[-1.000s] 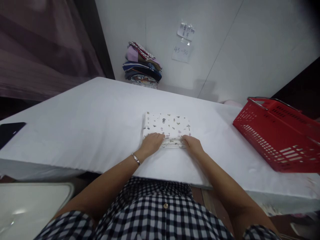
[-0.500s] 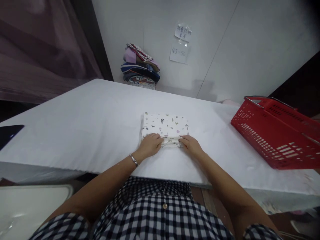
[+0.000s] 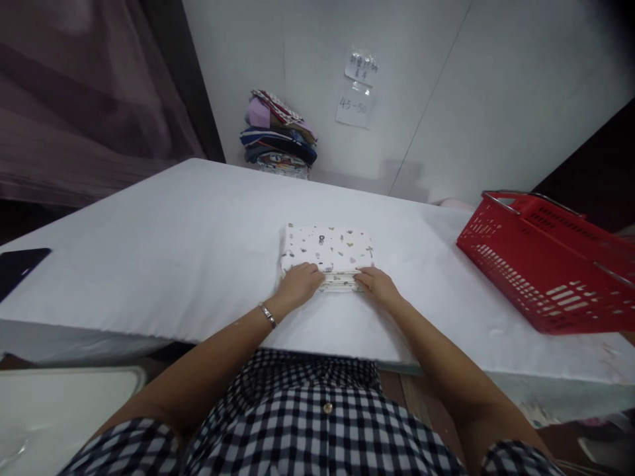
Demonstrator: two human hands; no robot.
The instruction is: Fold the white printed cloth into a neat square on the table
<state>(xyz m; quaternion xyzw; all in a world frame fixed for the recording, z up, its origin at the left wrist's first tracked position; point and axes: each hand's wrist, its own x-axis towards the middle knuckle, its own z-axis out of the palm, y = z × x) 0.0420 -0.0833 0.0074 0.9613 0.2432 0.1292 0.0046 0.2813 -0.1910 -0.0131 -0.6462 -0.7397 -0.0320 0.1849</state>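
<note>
A folded white cloth (image 3: 331,246) with small printed motifs lies flat on the white-covered table (image 3: 213,244) in front of me. Its near edge shows several stacked layers. My left hand (image 3: 300,284) grips the near left part of that edge, fingers curled over the top and the thumb against the front. At the near right part, my right hand (image 3: 380,285) pinches the layers in the same way. A bracelet circles my left wrist. The undersides of the layers are hidden by my fingers.
A red plastic basket (image 3: 540,264) with metal handles stands at the table's right. Folded fabrics (image 3: 280,135) are piled behind the far edge, below handwritten paper signs (image 3: 354,106) on the wall. A dark flat device (image 3: 20,268) lies at the left edge.
Both hands stay on the near edge of the folded cloth with almost no movement. The view has shifted very slightly.
</note>
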